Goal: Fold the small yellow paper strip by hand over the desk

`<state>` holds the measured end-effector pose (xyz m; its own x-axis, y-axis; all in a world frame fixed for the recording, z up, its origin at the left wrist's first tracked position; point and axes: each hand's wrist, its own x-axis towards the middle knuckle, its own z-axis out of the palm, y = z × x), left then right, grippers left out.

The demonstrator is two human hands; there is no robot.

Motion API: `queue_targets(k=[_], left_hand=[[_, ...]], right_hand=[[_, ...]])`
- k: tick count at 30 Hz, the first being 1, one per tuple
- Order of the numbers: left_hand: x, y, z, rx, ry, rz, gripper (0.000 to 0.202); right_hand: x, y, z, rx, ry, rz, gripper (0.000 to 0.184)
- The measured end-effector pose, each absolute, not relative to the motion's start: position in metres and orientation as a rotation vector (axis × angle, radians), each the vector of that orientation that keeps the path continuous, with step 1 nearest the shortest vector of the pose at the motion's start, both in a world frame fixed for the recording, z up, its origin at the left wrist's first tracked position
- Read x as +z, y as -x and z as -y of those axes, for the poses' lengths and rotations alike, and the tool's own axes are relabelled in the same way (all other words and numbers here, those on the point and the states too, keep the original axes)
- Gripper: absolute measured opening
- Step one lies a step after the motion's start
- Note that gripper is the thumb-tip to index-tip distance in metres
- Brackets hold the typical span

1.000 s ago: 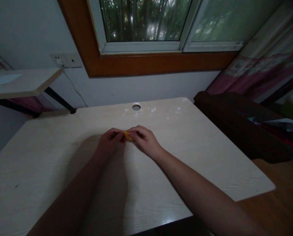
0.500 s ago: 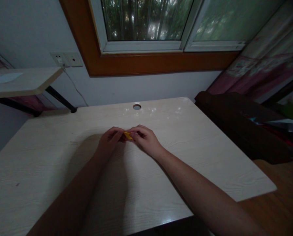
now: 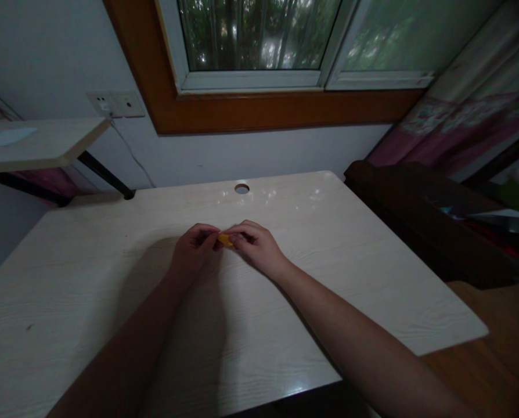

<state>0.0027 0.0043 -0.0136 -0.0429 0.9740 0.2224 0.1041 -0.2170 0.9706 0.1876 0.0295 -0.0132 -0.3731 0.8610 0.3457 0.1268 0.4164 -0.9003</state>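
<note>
A small yellow piece (image 3: pixel 225 239), perhaps folded paper, is pinched between my two hands over the middle of the desk (image 3: pixel 350 261). My left hand (image 3: pixel 195 247) grips its left end with thumb and fingers closed. On the other end, the thumb and fingertips of my right hand (image 3: pixel 255 242) press together. Most of the piece is hidden by the fingers, so its full shape cannot be made out. Both hands are close together, low over the desk top.
At the back edge of the desk is a round cable hole (image 3: pixel 242 188). A raised shelf (image 3: pixel 46 145) on black legs stands at the left, with a white sheet on it. Behind are a wall socket (image 3: pixel 115 104) and a window; dark furniture (image 3: pixel 407 220) stands to the right.
The yellow piece shows a slightly different, narrower outline between the fingers. My left thumb has shifted a little; both hands stay in nearly the same place.
</note>
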Motion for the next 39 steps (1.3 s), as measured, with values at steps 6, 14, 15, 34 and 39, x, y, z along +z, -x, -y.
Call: queue_targets(k=[6,14,15,34,39], left_hand=[[-0.0140,-0.0020,-0.0024,1.378,-1.383,-1.150,0.019],[-0.0084,-0.0066,-0.0028,1.292,-1.260,-1.169,0.029],[-0.0081,-0.0069,-0.0029,1.272,-1.257,-1.182,0.028],[-0.0130,-0.0037,-0.0029,1.190,-1.443,-1.193,0.022],[-0.0137,-0.0034,-0.0027,1.182,-1.427,-1.190,0.021]], right_hand=[[-0.0232,-0.1827,-0.0338,1.313,0.846,1.442,0.020],[-0.0185,-0.1826,-0.0302,1.416,0.761,1.343,0.017],[-0.0187,-0.1829,-0.0299,1.409,0.756,1.358,0.017],[-0.0225,-0.1867,-0.0325,1.092,0.905,1.675,0.018],[-0.0235,-0.1857,-0.0318,1.124,0.894,1.679,0.018]])
